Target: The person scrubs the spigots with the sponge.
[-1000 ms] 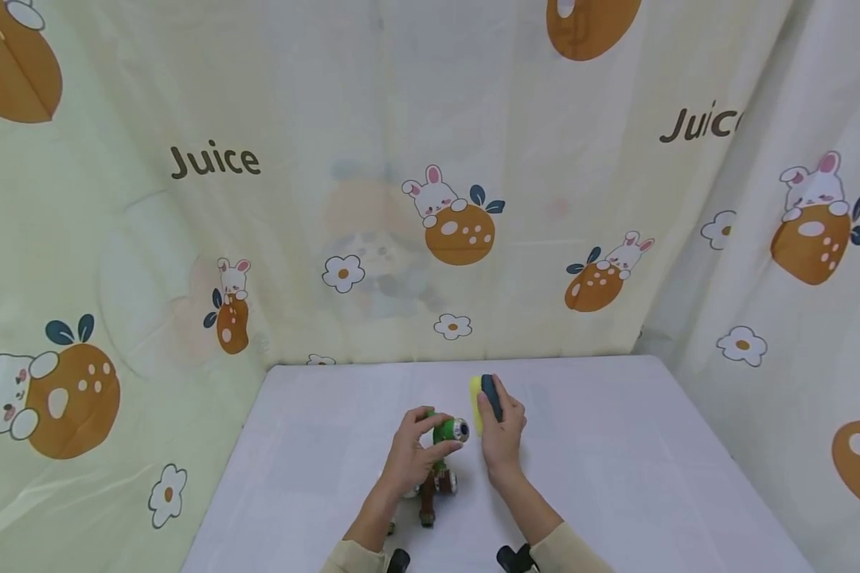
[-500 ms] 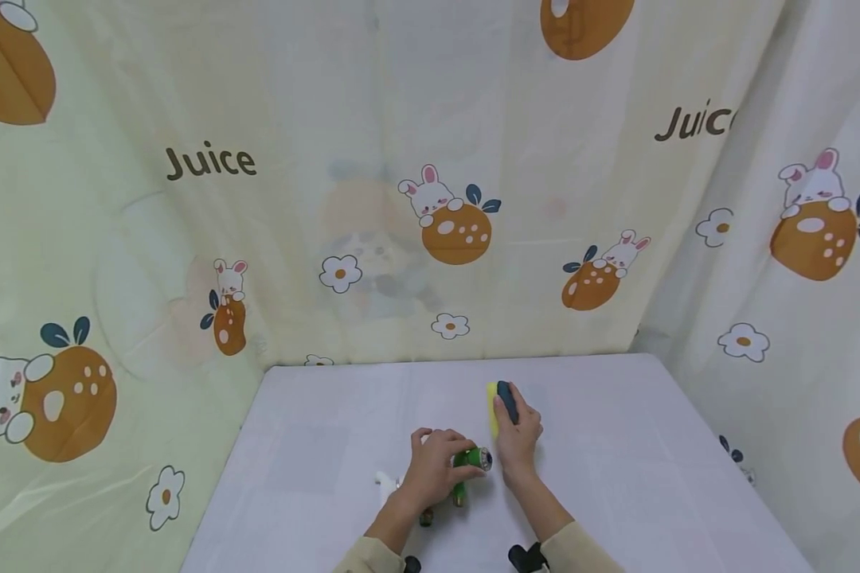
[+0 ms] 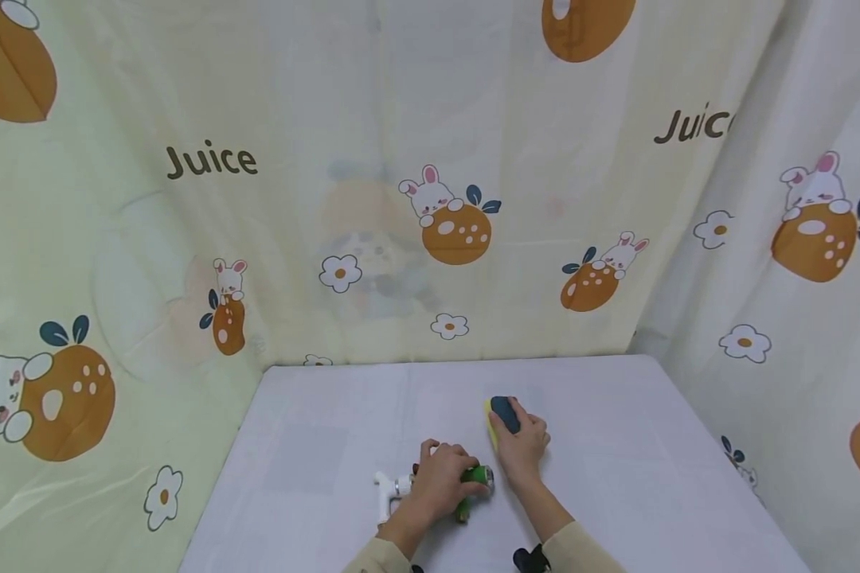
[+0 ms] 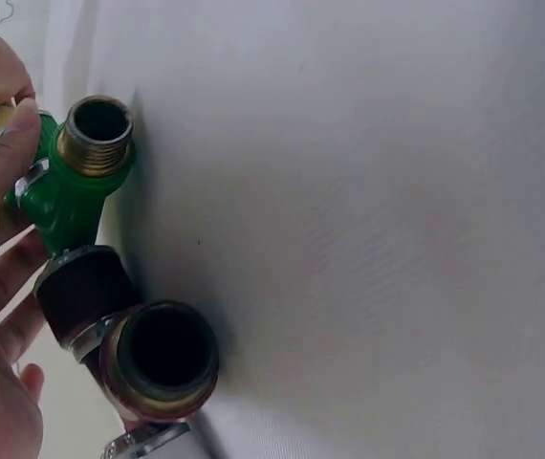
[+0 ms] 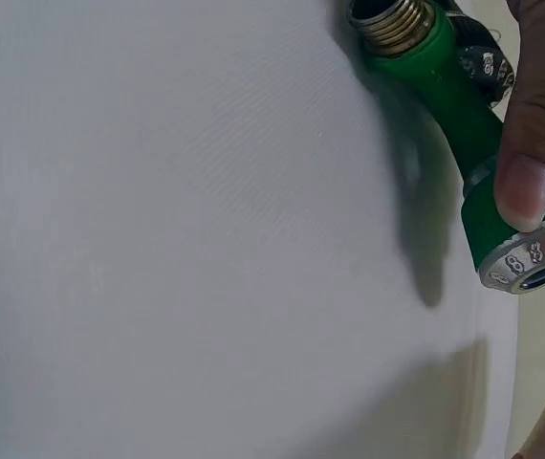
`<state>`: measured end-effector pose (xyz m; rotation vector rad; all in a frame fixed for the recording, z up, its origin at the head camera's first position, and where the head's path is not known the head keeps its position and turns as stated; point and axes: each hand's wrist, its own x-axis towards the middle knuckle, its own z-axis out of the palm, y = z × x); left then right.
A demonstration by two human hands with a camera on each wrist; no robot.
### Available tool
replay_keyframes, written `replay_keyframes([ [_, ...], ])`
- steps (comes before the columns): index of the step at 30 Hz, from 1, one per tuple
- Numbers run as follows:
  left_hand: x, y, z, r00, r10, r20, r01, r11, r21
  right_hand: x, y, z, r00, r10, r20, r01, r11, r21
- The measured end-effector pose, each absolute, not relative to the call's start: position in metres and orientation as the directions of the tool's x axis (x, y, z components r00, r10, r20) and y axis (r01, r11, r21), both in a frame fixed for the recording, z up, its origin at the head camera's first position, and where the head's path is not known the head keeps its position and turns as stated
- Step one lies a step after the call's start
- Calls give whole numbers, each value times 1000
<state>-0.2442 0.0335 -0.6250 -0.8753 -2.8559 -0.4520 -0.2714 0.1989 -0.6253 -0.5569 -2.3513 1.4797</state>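
Observation:
My left hand (image 3: 440,481) grips a green hose spray nozzle (image 3: 478,477) low over the table, its thumb along the silver-tipped front end. In the left wrist view the green nozzle (image 4: 72,201) shows an open brass-threaded inlet. Directly beside it is a dark brown nozzle (image 4: 86,296) with a wide threaded opening; in the head view the left hand mostly covers it. A white nozzle (image 3: 387,493) lies to the left of that hand. My right hand (image 3: 525,452) holds a sponge (image 3: 505,414), yellow on one side and dark blue on the other, apart from the nozzles.
The white-covered table (image 3: 315,414) ends at a patterned curtain (image 3: 294,263) behind it, with more curtain on both sides. Black straps or mounts (image 3: 532,559) sit at the wrists, near the beige sleeves (image 3: 380,555).
My left hand has brought the green nozzle down and to the right, beside the brown one. My right hand has shifted slightly right and nearer, and the sponge has turned, showing more blue.

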Motion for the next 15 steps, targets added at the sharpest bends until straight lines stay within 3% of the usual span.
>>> replay_keyframes([
  [9, -241, 39, -625, -849, 486, 207, 525, 821, 226, -269, 208, -641, -887, 447, 117, 189, 581, -791],
  [15, -237, 28, -620, -884, 379, 274, 456, 831, 320, -263, 216, -657, -892, 430, 140, 207, 663, -719],
])
